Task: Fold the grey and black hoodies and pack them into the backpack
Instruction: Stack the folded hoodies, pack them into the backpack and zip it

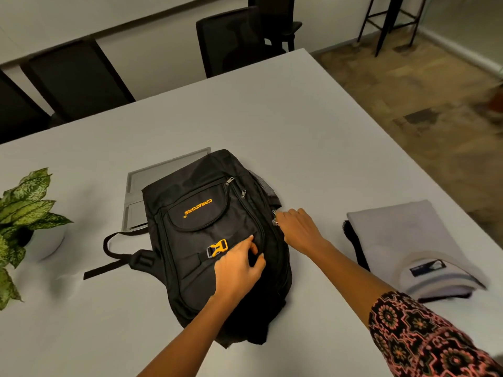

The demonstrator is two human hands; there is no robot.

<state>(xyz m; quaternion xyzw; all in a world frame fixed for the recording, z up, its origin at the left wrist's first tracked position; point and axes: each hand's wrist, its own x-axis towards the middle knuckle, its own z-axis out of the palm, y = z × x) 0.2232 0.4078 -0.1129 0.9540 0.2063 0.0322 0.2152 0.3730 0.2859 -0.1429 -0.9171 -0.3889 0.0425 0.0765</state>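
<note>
Patterned black-and-pink sleeve [424, 338] is covering the right arm, whose right hand [298, 229] is pinching its fingers together on a small metal zip pull [275, 221] at the side of the one black fabric backpack [212, 240], which is lying flat and closed on the white table [313, 131]. Left hand [239, 265] is pressing the front panel, fingers loosely apart. Two folded hoodies are sitting stacked to the right, the grey hoodie [413, 240] over the black hoodie [353, 246].

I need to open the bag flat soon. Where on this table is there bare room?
Free: the white table beyond the black backpack, and the near-left corner below the potted plant. Narrow: the strip between the backpack and folded grey hoodie, crossed by the right hand. Crowded: the grey tray behind.
</note>
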